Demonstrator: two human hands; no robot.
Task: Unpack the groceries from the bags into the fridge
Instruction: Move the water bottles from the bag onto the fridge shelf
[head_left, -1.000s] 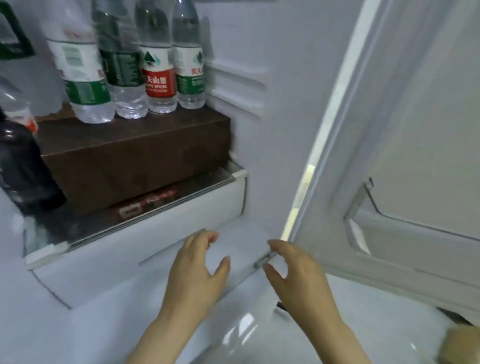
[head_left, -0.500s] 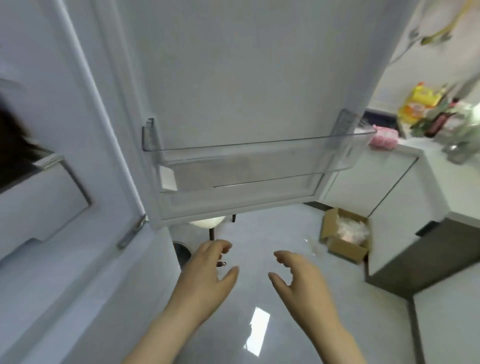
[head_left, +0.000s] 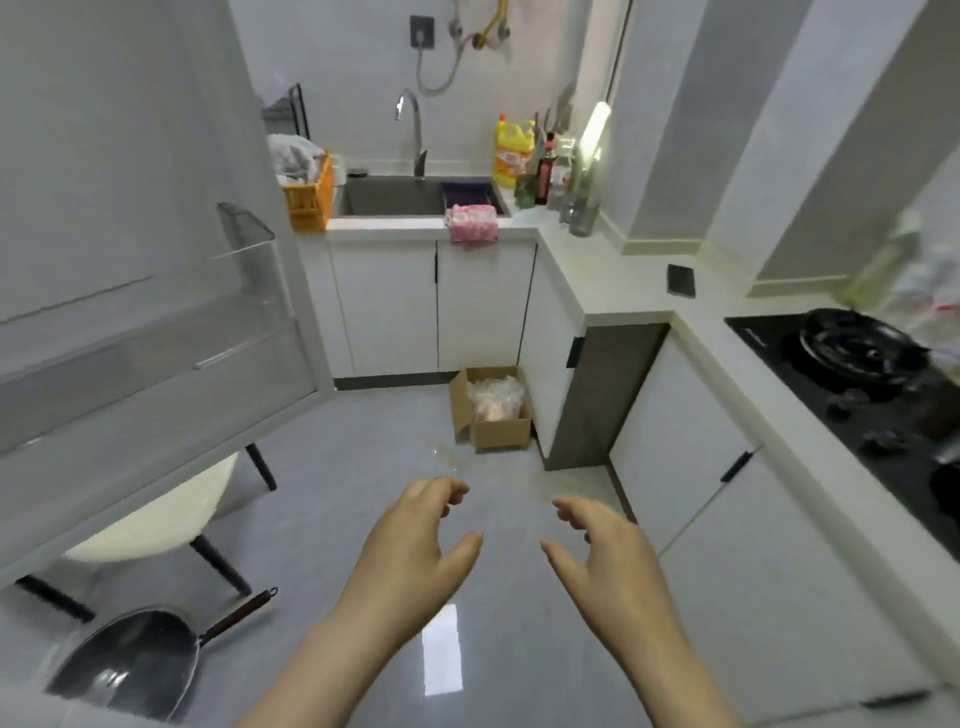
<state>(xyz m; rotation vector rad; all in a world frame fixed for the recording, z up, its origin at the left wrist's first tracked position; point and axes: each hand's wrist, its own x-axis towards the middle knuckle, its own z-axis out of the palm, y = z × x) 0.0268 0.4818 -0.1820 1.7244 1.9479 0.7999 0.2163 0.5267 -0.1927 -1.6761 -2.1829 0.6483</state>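
Head view: open fridge door (head_left: 130, 291) bounds the left; bare floor (head_left: 363, 441) ahead. Left hand (head_left: 415, 545) and right hand (head_left: 602, 551) hover empty, fingers (head_left: 457, 491) loosely spread. Blurred bags (head_left: 935, 291), possibly groceries, lie well right.

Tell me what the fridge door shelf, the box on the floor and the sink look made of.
Door shelf: clear, glossy plastic by the look; the door shows through it. Box: brown corrugated cardboard, matte, flaps open. Sink: probably brushed stainless steel, a dull grey basin under a shiny metal tap.
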